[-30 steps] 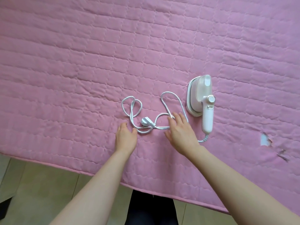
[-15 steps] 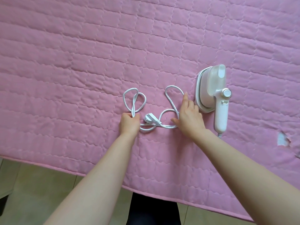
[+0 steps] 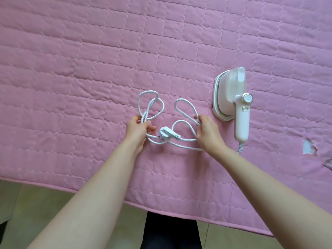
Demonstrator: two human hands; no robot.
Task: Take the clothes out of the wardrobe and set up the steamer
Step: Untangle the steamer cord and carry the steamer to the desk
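Note:
A white hand-held steamer (image 3: 231, 101) lies on its side on the pink quilted bed cover (image 3: 89, 60), right of centre. Its white cord (image 3: 181, 121) runs in loops across the cover to the left, with the plug (image 3: 166, 134) lying between my hands. My left hand (image 3: 137, 131) pinches the left bundle of loops. My right hand (image 3: 208, 134) grips the right loop, just left of the steamer's handle. No clothes are in view.
The cover has a torn patch (image 3: 308, 146) near the right edge. The bed's front edge (image 3: 107, 196) runs across the lower frame, with tiled floor (image 3: 45, 209) and my dark-clad legs (image 3: 170, 230) below it.
Both hands went from resting on the cord to gripping its loops. The loops have been lifted and spread a little. The steamer has stayed in place.

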